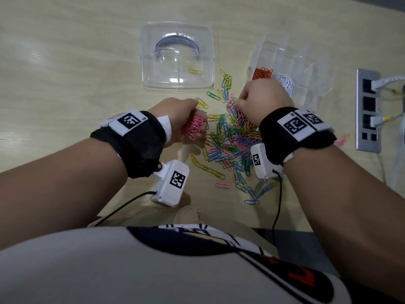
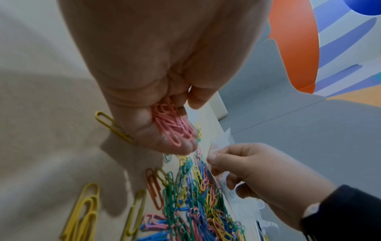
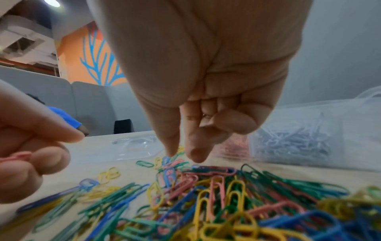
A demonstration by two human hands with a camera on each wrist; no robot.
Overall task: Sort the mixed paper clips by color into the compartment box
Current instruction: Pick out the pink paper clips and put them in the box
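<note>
Paper clips (image 1: 232, 137) mixed heap mid-worktop (image 1: 65, 73) | compartment box (image 1: 291, 69) at 1 o'clock, orange and white clips inside | left hand (image 1: 186, 121) fingers curled around pink clips (image 2: 173, 124) | right hand (image 1: 263, 102) fingers (image 3: 195, 146) narrow, tips down over heap | clear lid (image 1: 177, 55) at 12 o'clock

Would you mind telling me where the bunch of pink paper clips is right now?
The pink paper clips sit gripped in the left hand, left of the mixed pile in the head view, just below the clear lid.
</note>
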